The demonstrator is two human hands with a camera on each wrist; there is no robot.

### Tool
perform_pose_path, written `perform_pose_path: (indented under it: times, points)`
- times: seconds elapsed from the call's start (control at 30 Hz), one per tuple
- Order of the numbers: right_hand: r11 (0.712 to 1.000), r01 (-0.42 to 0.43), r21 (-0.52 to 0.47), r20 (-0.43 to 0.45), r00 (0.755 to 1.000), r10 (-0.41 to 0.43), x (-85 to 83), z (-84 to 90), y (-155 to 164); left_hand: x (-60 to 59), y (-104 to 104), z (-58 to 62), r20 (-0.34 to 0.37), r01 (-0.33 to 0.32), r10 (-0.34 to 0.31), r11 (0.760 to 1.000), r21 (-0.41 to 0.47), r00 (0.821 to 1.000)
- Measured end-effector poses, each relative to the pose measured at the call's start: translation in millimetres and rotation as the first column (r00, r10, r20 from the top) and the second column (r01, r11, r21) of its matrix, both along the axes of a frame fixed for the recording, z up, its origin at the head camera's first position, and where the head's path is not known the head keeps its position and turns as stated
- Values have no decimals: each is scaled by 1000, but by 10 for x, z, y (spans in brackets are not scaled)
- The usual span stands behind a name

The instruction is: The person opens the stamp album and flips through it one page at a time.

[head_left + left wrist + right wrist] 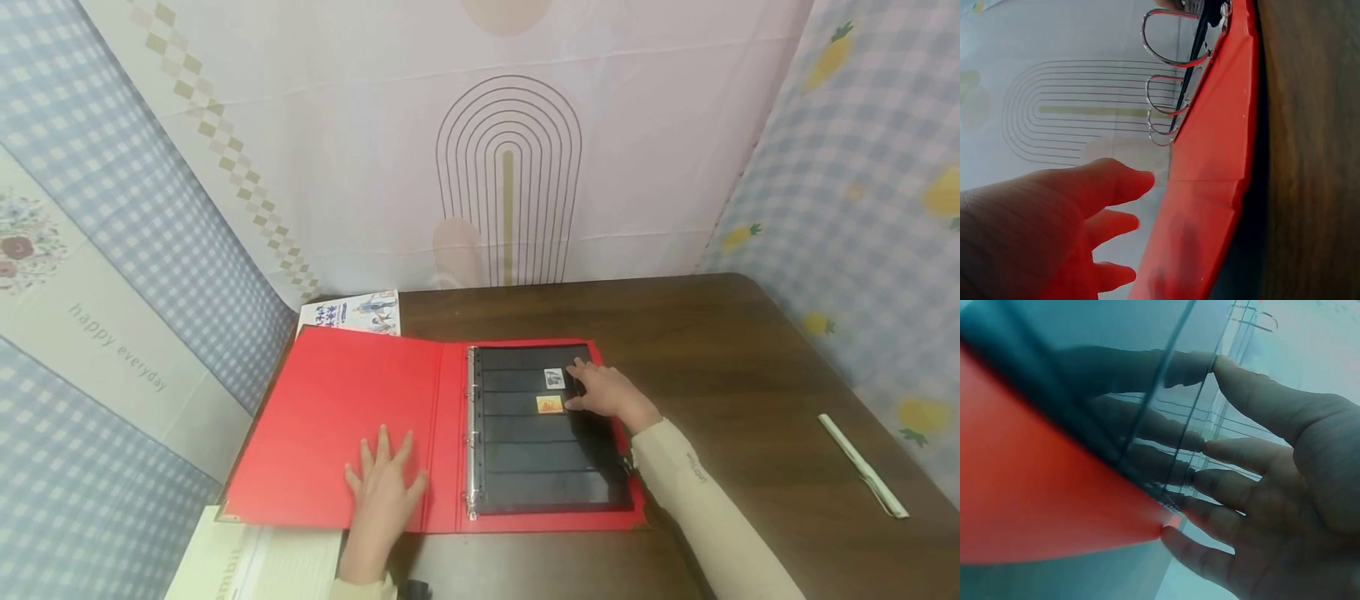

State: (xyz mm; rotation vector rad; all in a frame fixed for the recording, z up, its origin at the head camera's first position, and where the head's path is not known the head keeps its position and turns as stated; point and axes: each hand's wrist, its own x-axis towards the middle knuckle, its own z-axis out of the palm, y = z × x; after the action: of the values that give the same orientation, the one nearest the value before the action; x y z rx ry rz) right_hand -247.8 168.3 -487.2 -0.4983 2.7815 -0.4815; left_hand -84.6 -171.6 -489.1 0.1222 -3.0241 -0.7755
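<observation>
A red ring binder point(337, 400) lies open on the dark wooden table. On its right side is a black page point(525, 458) with several clear strip pockets, held by metal rings point(1175, 62). Two stamps sit in the upper pockets: a grey-and-white stamp point(553, 379) above a yellow-orange stamp point(549, 405). My right hand point(611, 393) is beside them at the page's outer edge; in the right wrist view its spread fingertips meet their reflections on the glossy page point(1116, 419). With fingers spread, my left hand point(386, 492) is over the lower part of the red left cover, holding nothing.
An illustrated booklet point(348, 312) lies partly under the cover's far left corner. Pale paper or a notebook point(292, 558) shows beneath the near left corner. A slim white stick-like object point(862, 467) lies on the table point(720, 358) at the right. Fabric hangs around three sides.
</observation>
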Motion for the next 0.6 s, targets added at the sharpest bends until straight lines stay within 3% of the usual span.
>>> perform_pose_path:
  times: [0.2, 0.33, 0.6]
  points:
    - [1000, 18, -9, 10, 1000, -18, -50, 24, -8, -45, 27, -36, 56, 31, -26, 997, -73, 998]
    - [999, 30, -32, -1, 1000, -30, -125, 13, 0, -63, 29, -58, 84, 33, -26, 996, -85, 996]
    - [998, 44, -53, 73, 997, -40, -230, -39, 21, -92, 37, -60, 132, 22, -11, 996, -82, 991]
